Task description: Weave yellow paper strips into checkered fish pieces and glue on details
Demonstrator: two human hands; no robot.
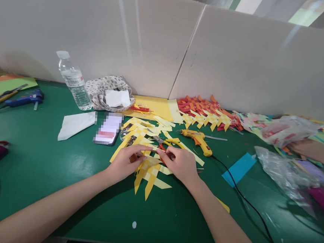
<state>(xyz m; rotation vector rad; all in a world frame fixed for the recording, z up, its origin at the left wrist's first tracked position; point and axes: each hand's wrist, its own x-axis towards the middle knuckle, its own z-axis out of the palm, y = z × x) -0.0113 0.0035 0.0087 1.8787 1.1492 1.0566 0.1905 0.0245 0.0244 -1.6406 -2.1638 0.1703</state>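
Left hand, right hand: fingers of both pinching woven yellow paper, which lies between them, neither clearly nearer; 2 pointed tips aim bodyward.

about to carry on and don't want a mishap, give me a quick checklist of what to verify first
1. Left hand and right hand on the woven yellow paper: ok, both touch it.
2. Scissors well away from the fingers: not ok, they lie right beside the right hand.
3. Glue gun apart from both hands: ok, it lies beyond the right hand, to its right.
4. Glue gun cool: cannot tell, heat doesn't show.
5. Water bottle capped and standing: ok, at the back left.
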